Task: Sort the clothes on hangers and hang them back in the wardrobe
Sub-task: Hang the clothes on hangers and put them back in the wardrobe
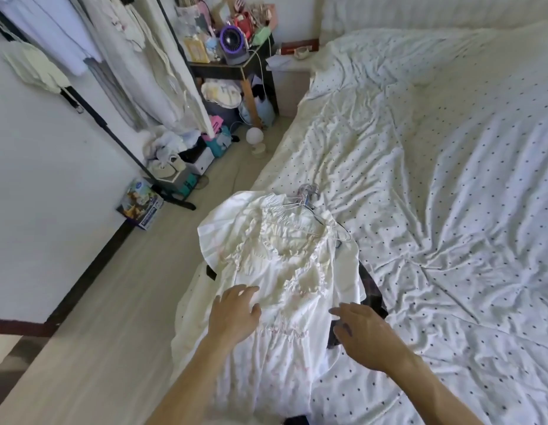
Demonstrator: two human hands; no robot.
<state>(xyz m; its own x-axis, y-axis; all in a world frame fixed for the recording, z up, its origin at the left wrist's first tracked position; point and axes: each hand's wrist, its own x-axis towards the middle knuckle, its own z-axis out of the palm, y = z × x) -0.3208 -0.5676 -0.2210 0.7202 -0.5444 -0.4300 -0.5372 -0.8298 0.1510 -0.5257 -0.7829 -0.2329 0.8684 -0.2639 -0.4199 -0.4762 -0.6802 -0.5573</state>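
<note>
A white ruffled dress [285,265] lies flat on the near edge of the bed, its neckline toward the far end. Wire hangers [309,210] sit at its collar, one partly inside the neck. My left hand [235,314] hovers over the dress's left side with fingers spread and relaxed. My right hand [361,332] is over the dress's right edge, fingers loosely extended, holding nothing. A dark garment [370,289] shows from under the dress on the right. The clothes rack [119,65] with pale hanging clothes stands at the upper left.
The bed [450,179] with a dotted white sheet fills the right side. A cluttered side table [235,65] stands at the back. Shoes, boxes and a round lamp [254,136] lie on the floor by the rack's base. A pale floor strip runs between wall and bed.
</note>
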